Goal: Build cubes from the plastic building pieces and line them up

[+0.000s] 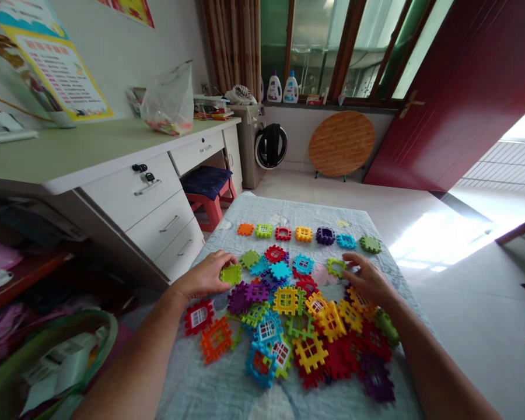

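Between the thumb and fingers of my left hand (207, 274) is a solid lime-green interlocking block (231, 274), held at the left of the heap. My right hand (367, 277) pinches a lime-green block with an open middle (336, 267) at the heap's right side. A loose pile of notched plastic blocks in several colours lies between and below the hands, among them a yellow window block (286, 300), a blue one (268, 328) and a red one (199, 316). Beyond the pile runs a row of small blocks sorted by colour, from an orange block (245, 229) to a dull green one (370, 244).
A pale blue cloth (315, 210) covers the table. To the left stand a desk with drawers (135, 189), a red stool (210, 204) and a green basket (109, 326). A washing machine (249, 134), a round wooden board (342, 143) and a red door (441, 99) are farther back.
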{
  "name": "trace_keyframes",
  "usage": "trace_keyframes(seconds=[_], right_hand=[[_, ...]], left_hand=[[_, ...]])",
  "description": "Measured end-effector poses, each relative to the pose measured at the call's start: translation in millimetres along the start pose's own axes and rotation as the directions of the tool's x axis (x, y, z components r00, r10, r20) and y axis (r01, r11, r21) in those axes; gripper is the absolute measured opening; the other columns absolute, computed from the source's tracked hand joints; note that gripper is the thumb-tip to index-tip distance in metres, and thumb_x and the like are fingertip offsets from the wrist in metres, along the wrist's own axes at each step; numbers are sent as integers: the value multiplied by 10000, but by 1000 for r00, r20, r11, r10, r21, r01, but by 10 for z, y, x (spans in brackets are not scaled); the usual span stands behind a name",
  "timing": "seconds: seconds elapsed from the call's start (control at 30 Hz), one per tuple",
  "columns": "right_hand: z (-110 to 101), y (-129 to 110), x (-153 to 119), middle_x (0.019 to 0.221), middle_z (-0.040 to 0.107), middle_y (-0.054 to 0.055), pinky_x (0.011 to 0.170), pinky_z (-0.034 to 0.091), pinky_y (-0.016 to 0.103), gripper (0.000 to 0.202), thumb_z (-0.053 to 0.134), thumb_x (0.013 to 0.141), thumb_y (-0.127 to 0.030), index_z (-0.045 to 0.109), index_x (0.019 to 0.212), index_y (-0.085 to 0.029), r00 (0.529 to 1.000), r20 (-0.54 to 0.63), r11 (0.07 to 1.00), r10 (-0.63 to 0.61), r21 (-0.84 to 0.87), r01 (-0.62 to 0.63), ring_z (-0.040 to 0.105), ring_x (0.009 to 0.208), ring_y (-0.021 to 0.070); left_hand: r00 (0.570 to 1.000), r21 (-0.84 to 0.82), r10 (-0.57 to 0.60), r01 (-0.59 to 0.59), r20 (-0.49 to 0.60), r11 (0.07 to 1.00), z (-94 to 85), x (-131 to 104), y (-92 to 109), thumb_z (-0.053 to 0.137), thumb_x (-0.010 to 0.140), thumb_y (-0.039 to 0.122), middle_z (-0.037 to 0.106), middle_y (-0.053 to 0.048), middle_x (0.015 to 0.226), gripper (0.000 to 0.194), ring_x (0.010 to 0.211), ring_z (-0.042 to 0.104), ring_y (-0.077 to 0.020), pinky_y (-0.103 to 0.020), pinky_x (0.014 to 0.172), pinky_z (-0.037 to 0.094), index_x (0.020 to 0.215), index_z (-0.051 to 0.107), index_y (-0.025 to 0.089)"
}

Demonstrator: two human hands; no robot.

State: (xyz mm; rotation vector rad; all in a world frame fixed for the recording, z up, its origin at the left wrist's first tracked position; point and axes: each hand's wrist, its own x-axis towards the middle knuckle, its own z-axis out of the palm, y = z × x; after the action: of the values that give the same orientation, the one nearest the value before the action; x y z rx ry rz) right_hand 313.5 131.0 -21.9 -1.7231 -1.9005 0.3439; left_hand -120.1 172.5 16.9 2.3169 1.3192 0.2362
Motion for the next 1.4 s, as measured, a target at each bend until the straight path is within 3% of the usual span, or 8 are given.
trace_keyframes(seconds=[0.17, 0.33, 0.47, 0.53, 0.8, 0.97, 1.23, 1.4], right_hand=[[2, 27, 9, 1012, 674, 90, 746, 507, 386, 362, 570, 769, -400, 617, 1071, -206, 1000, -4, 1000, 15, -10, -15, 638, 882, 249], [7, 33, 10, 1006, 675, 88, 754, 504, 387, 346, 568, 771, -384, 625, 1063, -207, 1000, -14, 1000, -1, -6, 0, 638, 885, 247], [4, 20, 6, 1014, 675, 87, 767, 499, 397, 356, 582, 757, -378, 615, 1071, -212, 1000, -20, 1000, -14, -12, 14, 635, 889, 249], [10, 15, 5, 1025, 674, 86, 781, 494, 402, 380, 598, 742, -371, 599, 1090, -217, 999, -21, 1000, -25, -13, 25, 633, 890, 249], [36, -9, 38, 1033, 652, 94, 857, 464, 449, 494, 623, 701, -301, 540, 1173, -184, 994, -1, 990, -108, -90, 108, 603, 926, 262], [-54, -293, 26, 1004, 645, 82, 839, 476, 441, 555, 634, 710, -310, 498, 1236, -196, 989, -69, 991, -130, -50, 126, 599, 922, 250], [63, -993, -128, 1095, 618, 85, 835, 500, 397, 650, 616, 767, -235, 341, 1356, -237, 936, -23, 918, -352, 187, 350, 594, 931, 209], [94, -1115, -181, 1091, 627, 76, 788, 522, 390, 710, 631, 745, -215, 308, 1375, -261, 944, 0, 910, -329, 266, 317, 597, 853, 196]], left_hand=[[989, -4, -45, 45, -138, 999, -11, 43, 37, 585, 653, 211, 552, -20, 922, 291, 840, 544, -195, -291, 763, 434, 934, 511, 202], [908, 120, -10, 66, -419, 991, -52, 61, 122, 471, 706, 109, 538, -38, 913, 153, 917, 534, -211, -321, 856, 416, 816, 509, 208], [990, 91, 48, -36, -134, 995, -81, -15, 145, 564, 662, 174, 525, -39, 1060, 300, 1049, 506, -228, -337, 957, 393, 958, 537, 218], [998, 20, 50, -49, -25, 999, -107, -57, 126, 613, 666, 252, 505, -38, 1134, 381, 1104, 489, -228, -331, 981, 388, 1035, 520, 226], [991, -3, -10, 10, -137, 1000, -105, -5, 55, 641, 683, 296, 510, -59, 1209, 475, 1163, 483, -253, -384, 1026, 372, 1139, 532, 221], [953, -21, 77, -87, -292, 996, -109, 104, 448, 594, 761, 281, 567, -67, 1179, 350, 1132, 518, -242, -402, 1008, 397, 1103, 560, 215], [911, -38, 406, -409, -77, 912, 25, 372, 1315, 686, 737, 342, 429, -109, 1422, 665, 1318, 373, -251, -430, 1090, 311, 1325, 405, 211], [907, -37, 421, -420, 33, 907, 180, 535, 1503, 643, 774, 354, 631, -99, 1171, 452, 1073, 589, -245, -352, 922, 453, 1177, 524, 188]])
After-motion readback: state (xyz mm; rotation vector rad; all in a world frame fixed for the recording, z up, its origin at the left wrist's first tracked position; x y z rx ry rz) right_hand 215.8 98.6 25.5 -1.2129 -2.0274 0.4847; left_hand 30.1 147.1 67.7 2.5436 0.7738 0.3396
